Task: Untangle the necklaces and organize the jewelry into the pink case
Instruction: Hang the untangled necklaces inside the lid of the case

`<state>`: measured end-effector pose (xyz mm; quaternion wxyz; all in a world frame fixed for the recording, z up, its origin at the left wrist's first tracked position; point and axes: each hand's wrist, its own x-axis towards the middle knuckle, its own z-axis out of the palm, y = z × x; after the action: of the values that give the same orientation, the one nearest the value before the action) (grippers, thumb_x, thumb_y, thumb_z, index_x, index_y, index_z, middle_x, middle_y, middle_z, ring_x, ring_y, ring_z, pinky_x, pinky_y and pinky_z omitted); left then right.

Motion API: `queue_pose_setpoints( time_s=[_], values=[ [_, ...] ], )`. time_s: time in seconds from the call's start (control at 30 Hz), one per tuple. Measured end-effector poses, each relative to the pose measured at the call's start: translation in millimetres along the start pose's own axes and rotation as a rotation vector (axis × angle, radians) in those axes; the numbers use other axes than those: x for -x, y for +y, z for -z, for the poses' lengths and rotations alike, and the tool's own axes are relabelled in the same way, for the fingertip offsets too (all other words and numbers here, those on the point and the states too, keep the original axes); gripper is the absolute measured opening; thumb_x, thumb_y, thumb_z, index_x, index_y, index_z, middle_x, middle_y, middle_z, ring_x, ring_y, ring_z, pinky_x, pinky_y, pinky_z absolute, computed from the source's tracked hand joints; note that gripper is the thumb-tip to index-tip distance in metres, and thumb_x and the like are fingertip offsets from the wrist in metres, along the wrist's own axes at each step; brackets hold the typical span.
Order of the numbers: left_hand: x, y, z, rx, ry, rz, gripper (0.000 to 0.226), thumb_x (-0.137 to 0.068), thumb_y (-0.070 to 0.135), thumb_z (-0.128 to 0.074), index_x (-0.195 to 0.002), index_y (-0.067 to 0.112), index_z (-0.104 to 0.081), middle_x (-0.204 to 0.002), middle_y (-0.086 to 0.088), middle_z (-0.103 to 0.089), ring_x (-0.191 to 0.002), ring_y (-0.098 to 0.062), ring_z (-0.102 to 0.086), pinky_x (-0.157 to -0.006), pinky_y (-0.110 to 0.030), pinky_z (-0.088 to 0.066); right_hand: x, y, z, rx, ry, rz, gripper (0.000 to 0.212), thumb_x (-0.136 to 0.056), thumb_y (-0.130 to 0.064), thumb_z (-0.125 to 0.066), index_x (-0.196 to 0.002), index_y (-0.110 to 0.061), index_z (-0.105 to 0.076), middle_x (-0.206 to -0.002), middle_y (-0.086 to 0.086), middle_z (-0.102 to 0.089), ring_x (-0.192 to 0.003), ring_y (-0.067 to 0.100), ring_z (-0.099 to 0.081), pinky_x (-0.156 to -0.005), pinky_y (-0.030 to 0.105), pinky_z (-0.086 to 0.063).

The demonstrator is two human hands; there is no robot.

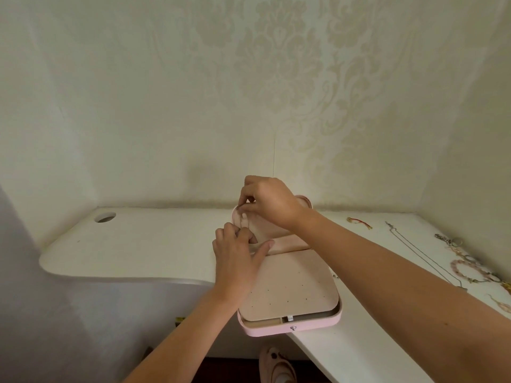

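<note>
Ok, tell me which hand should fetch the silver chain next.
The right hand. The silver chain lies on the desk right of the pink case, beside that forearm; the left hand is at the lid's left edge and would have to cross the case.

Left hand (235,261), right hand (266,201): bare. Both forearms bare as far as the view reaches. Right forearm (401,286) has one small dark spot on the skin, low down near the elbow end. One foot in view below the desk: pale pink clog-style shoe (276,360), rounded toe, strap across the top, small dark round stud on the upper. Pale sock (282,379) inside, mostly cut off.
</note>
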<state>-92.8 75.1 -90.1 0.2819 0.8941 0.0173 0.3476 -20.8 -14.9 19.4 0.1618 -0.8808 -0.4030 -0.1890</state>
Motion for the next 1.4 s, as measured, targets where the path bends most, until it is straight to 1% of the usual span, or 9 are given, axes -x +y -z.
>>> queue_pose_setpoints(
  time_s=[0.2, 0.4, 0.53, 0.8, 0.93, 1.03, 1.13, 1.3, 1.4],
  values=[
    [0.4, -1.4, -0.2, 0.009, 0.011, -0.005, 0.035, -0.081, 0.049, -0.066, -0.080, 0.014, -0.061, -0.090, 0.004, -0.037, -0.087, -0.015, -0.029, -0.077, -0.027, -0.025, 3.4, 5.1, -2.5, 0.031, -0.029, 0.104, 0.015, -0.087, -0.016, -0.065, -0.093, -0.011, -0.077, -0.085, 0.010, -0.063, -0.074, 0.026, -0.060, -0.063, 0.035, -0.044],
    [0.1, -1.4, -0.8, 0.004, 0.026, -0.015, 0.035, -0.080, 0.049, -0.067, -0.078, 0.014, -0.060, -0.089, 0.004, -0.038, -0.086, -0.016, -0.030, -0.076, -0.028, -0.028, 3.8, 7.8, -8.6, -0.119, 0.045, 0.034, 0.020, -0.081, -0.022, -0.074, -0.096, -0.009, -0.069, -0.097, 0.006, -0.058, -0.088, 0.018, -0.051, -0.072, 0.027, -0.039],
    [0.1, -0.7, 1.0, -0.020, -0.009, -0.007, 0.037, -0.083, 0.051, -0.064, -0.082, 0.014, -0.060, -0.092, 0.004, -0.036, -0.088, -0.014, -0.027, -0.076, -0.026, -0.023, -4.7, 7.2, 1.2, -0.108, -0.245, -0.133, 0.034, -0.080, -0.027, -0.075, -0.108, -0.011, -0.065, -0.104, 0.002, -0.066, -0.096, 0.016, -0.057, -0.081, 0.027, -0.045],
    [-2.4, -2.1, -1.8, -0.059, 0.011, -0.054, 0.039, -0.080, 0.051, -0.065, -0.077, 0.013, -0.062, -0.089, 0.002, -0.038, -0.086, -0.017, -0.030, -0.074, -0.029, -0.027, -23.2, -1.3, 20.2, -0.276, -0.397, -0.424, 0.022, -0.073, -0.009, -0.079, -0.095, -0.008, -0.072, -0.066, -0.010, -0.059, -0.057, 0.003, -0.051, -0.038, 0.008, -0.036],
    [-1.9, -3.5, -0.6, -0.070, -0.001, -0.042, 0.040, -0.081, 0.051, -0.064, -0.079, 0.011, -0.063, -0.090, -0.002, -0.044, -0.087, -0.019, -0.033, -0.074, -0.031, -0.030, -19.9, 3.1, 16.6, -0.289, -0.390, -0.324, 0.024, -0.075, -0.006, -0.073, -0.098, -0.012, -0.073, -0.086, -0.001, -0.070, -0.080, 0.013, -0.064, -0.071, 0.021, -0.051],
    [-3.4, -4.2, -0.9, -0.053, -0.082, 0.009, 0.037, -0.083, 0.051, -0.064, -0.083, 0.014, -0.062, -0.093, 0.001, -0.041, -0.090, -0.018, -0.032, -0.077, -0.029, -0.029, 0.6, 23.4, 37.8, -0.459, -0.226, -0.344, 0.024, -0.083, -0.005, -0.068, -0.106, -0.012, -0.071, -0.099, 0.001, -0.071, -0.096, 0.014, -0.066, -0.087, 0.021, -0.051],
    [-10.0, -9.2, -1.3, -0.003, -0.119, 0.104, 0.037, -0.083, 0.051, -0.065, -0.082, 0.014, -0.062, -0.094, 0.000, -0.042, -0.093, -0.020, -0.034, -0.083, -0.032, -0.035, 35.5, 57.8, 68.5, -0.518, -0.104, -0.449, 0.020, -0.086, -0.002, -0.064, -0.103, -0.010, -0.071, -0.099, 0.007, -0.071, -0.086, 0.013, -0.065, -0.073, 0.015, -0.050],
    [-24.8, -29.2, 1.2, 0.108, -0.170, 0.074, 0.039, -0.086, 0.038, -0.067, -0.059, 0.019, -0.045, -0.077, -0.001, -0.040, -0.082, -0.023, -0.041, -0.070, -0.028, -0.029, 105.1, 100.6, 82.4, -0.381, -0.354, -0.586, 0.029, -0.084, 0.008, -0.052, -0.094, -0.011, -0.072, -0.090, 0.005, -0.072, -0.078, 0.013, -0.066, -0.070, 0.017, -0.052],
    [-29.2, -33.5, -0.7, 0.099, -0.267, 0.095, 0.038, -0.085, 0.040, -0.067, -0.061, 0.019, -0.048, -0.080, 0.000, -0.044, -0.075, -0.019, -0.048, -0.064, -0.025, -0.029, 123.8, 113.9, 70.6, -0.337, -0.350, -0.648, 0.031, -0.084, 0.009, -0.051, -0.095, -0.011, -0.072, -0.090, 0.002, -0.071, -0.076, 0.010, -0.063, -0.061, 0.008, -0.046]
  ],
)
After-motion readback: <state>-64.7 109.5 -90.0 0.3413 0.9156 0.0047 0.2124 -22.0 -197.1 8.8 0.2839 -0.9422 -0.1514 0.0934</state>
